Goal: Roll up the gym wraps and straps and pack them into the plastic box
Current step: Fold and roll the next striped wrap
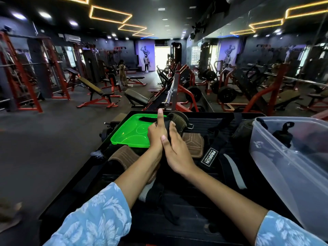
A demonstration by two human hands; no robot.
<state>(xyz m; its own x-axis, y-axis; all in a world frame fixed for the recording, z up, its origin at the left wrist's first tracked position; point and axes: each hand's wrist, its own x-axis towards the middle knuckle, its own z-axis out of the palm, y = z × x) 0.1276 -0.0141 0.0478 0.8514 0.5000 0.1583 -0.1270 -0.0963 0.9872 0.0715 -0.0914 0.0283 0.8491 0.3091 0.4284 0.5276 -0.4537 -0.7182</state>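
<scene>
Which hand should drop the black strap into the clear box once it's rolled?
Probably the right hand. The clear plastic box sits on the right side, nearer to it. Both hands grip the black strap, while the left hand is nearer the green lid.

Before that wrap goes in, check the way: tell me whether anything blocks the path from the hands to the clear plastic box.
Nothing visible does. Both hands, left hand and right hand, hold the black wrap above the green lid. The plastic box stands open to the right; only flat straps and a brown leather pad lie between, low on the black surface.
</scene>
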